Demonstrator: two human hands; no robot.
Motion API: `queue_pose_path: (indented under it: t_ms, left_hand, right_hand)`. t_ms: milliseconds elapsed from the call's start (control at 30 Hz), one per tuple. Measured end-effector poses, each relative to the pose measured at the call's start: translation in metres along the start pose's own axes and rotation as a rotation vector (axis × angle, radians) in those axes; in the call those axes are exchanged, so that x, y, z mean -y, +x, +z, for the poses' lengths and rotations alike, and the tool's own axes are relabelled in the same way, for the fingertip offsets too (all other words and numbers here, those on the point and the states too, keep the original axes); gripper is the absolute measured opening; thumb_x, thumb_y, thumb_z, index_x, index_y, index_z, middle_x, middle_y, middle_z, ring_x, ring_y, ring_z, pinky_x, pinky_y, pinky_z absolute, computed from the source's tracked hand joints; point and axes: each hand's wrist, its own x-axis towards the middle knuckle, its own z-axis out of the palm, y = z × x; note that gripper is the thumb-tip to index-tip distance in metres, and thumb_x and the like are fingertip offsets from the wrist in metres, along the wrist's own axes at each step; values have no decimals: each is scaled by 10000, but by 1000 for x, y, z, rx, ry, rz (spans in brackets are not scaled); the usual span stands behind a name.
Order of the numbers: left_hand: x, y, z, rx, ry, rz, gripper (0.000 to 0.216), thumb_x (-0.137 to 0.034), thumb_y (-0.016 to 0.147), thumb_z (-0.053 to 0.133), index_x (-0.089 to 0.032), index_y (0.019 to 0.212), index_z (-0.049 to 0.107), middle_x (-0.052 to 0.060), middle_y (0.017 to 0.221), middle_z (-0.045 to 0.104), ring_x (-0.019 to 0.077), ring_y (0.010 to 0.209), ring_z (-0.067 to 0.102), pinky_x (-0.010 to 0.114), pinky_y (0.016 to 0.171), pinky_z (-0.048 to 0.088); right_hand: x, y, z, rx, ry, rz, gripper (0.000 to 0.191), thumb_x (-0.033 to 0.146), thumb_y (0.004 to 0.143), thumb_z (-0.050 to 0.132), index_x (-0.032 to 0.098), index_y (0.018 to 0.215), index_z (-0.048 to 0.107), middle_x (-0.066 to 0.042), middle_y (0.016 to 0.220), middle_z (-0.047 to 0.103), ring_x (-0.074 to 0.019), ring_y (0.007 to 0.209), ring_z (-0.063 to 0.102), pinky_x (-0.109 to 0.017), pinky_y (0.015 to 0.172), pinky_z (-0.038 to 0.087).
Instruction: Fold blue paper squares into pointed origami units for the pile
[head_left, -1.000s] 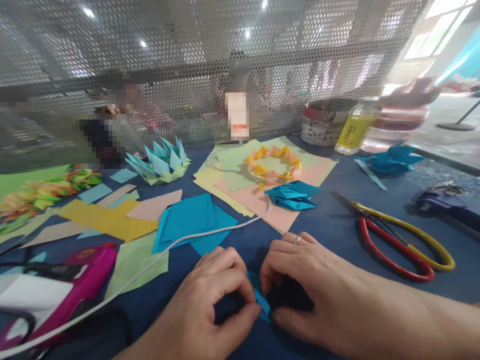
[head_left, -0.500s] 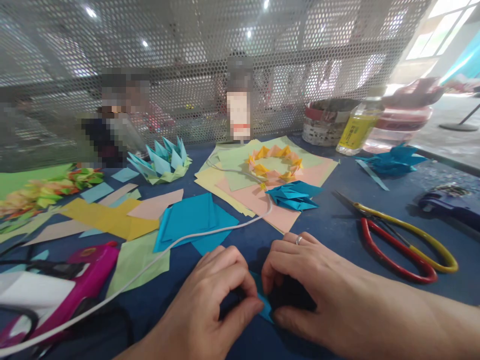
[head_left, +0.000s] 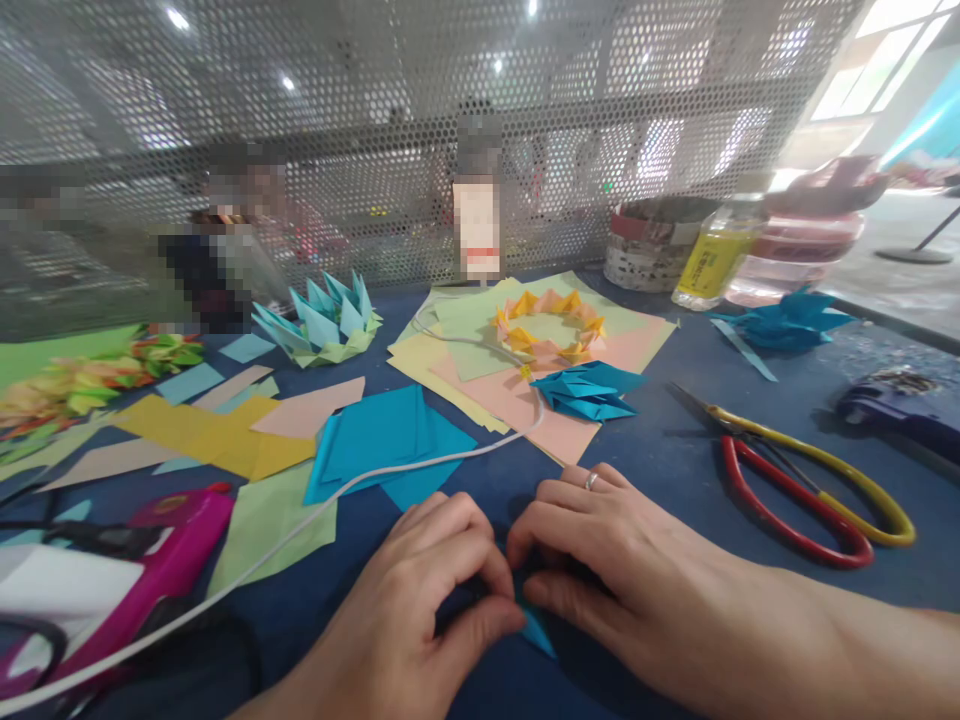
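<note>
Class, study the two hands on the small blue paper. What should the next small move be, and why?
Probably press the crease flat: the left hand and right hand both pinch the paper low on the table, with only its tip showing, so the fold seems unfinished.

head-worn view, facing forward and down; close over table (head_left: pixel 675 450)

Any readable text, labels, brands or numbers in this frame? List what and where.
No text here can be read.
Yellow label on the bottle: print there, too blurred to read.
Banded tub beside it: markings too blurred.
Round mark on the pink glue gun: unreadable.
Blue paper piece pinched by left hand and right hand: no print shows.
</note>
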Motion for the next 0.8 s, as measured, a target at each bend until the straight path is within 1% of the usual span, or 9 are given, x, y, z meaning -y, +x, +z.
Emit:
queue_pose_path:
  t_ms: [67,167,267,400,467,533,667,800]
  left_hand:
    - [1,0,1,-15,-2,6,151,-161,909,600,-228,781,557,-50,840,553,134,839,529,255,769,377]
    - [4,-3,3,-38,-4,24,151,-148,889,619,-234,785,554,-52,832,548,137,835,531,250,768,381]
    - [6,-6,2,-43,1,24,136,-167,884,629,-239,797,553,-48,843,552,144,842,543,252,775,391]
    - [4,-5,-2,14,2,21,146,-165,904,589,-242,786,552,-52,850,557,131,841,549,239,770,398]
    - [2,-4,-4,31,-16,9,156,-158,912,565,-242,781,552,-56,850,557,124,847,544,232,770,397]
    - [1,-3,-4,36,-35,-5,163,-165,920,551,-241,775,553,-58,850,554,121,853,540,235,780,393]
    - [0,-2,-4,41,-40,-9,156,-171,917,565,-243,778,562,-59,862,554,124,866,535,246,801,383]
    - [1,-1,-2,28,-36,8,152,-144,905,586,-244,793,558,-62,874,556,128,871,527,250,789,375]
  right_hand:
    - [3,2,1,5,-19,13,92,148,956,548,221,909,578,8,957,638,-205,953,583,-440,929,354]
    - [7,4,0,16,-55,27,91,133,950,548,211,918,581,-12,962,638,-211,928,594,-434,905,374]
    - [8,5,-2,40,-78,12,86,135,941,562,212,913,588,-22,973,636,-224,947,585,-419,897,384]
    - [6,6,-4,55,-61,-21,48,172,944,589,207,914,595,-21,964,634,-218,951,564,-365,849,403]
    - [4,6,-5,56,-50,-35,64,185,942,605,203,883,591,-13,935,629,-207,932,560,-346,831,403]
    - [2,5,-6,47,-41,-40,83,179,940,612,200,863,588,-6,919,626,-200,931,558,-339,835,398]
    - [0,4,-7,44,-21,-51,66,155,940,607,211,905,608,3,945,630,-191,954,559,-340,871,386]
    - [0,3,-10,53,-46,-81,128,187,960,592,205,833,607,13,890,616,-169,898,563,-322,848,392]
